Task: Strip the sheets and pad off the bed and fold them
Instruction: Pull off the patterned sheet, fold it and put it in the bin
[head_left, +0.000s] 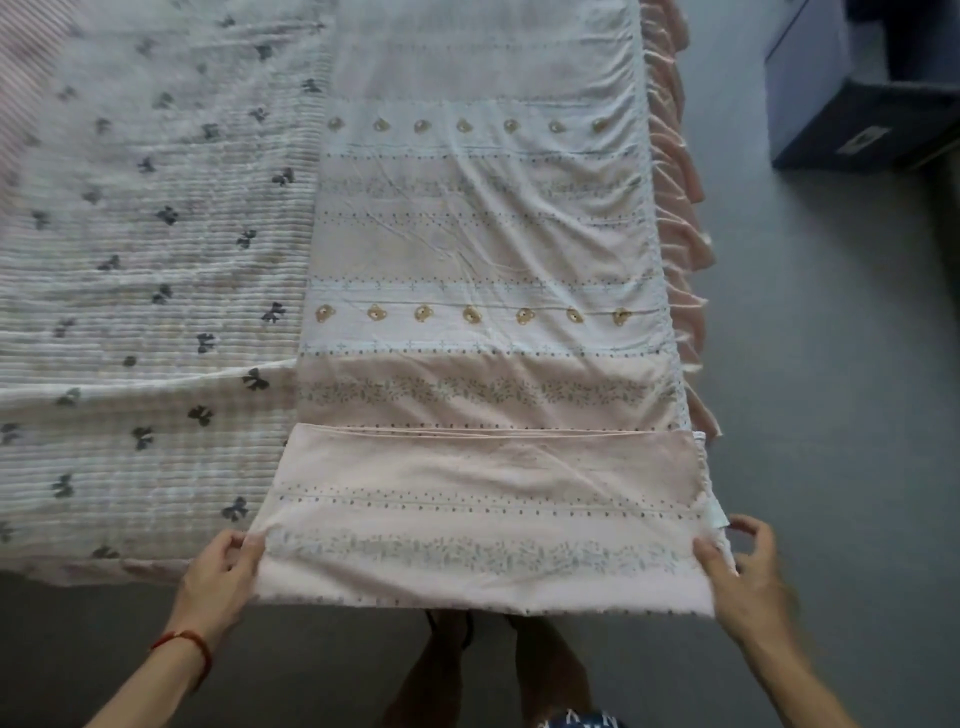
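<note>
Folding pink patterned cotton sheet (483, 332), laid long down right half of bed, over white quilted bow-print pad (145, 249).
Left hand (221, 571) and right hand (740, 566) pinching corners of near fold at lower frame; uneven grip risks skewed fold, ruffled edge slipping floorward.

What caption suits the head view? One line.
Both hands, left hand and right hand, fold the pink patterned sheet on the bed.
</note>
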